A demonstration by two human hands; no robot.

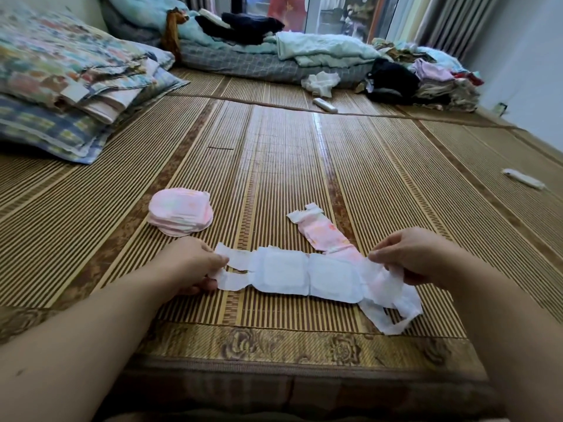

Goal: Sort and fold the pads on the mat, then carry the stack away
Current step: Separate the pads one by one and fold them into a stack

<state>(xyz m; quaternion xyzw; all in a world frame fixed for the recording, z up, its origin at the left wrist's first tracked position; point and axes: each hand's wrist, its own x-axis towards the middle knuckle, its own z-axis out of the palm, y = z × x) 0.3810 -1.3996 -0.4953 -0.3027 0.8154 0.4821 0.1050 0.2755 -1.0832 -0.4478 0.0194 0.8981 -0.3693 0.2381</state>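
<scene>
A long white pad (307,274) lies stretched out flat across the bamboo mat (274,166) in front of me. My left hand (190,264) pinches its left end. My right hand (417,257) grips its right end, where loose white wrapper flaps trail toward the mat's near edge. Another pad (324,236) with a pink patterned back lies at an angle just behind the white one, its near end tucked under it. A stack of folded pink pads (181,215) rests on the mat to the left, beyond my left hand.
Folded quilts and pillows (73,86) are piled at the far left. Bedding and heaps of clothes (426,77) line the far side. A white remote-like object (325,105) and a small white wrapped item (523,179) lie on the mat. The mat's brocade border (304,345) runs along the near edge.
</scene>
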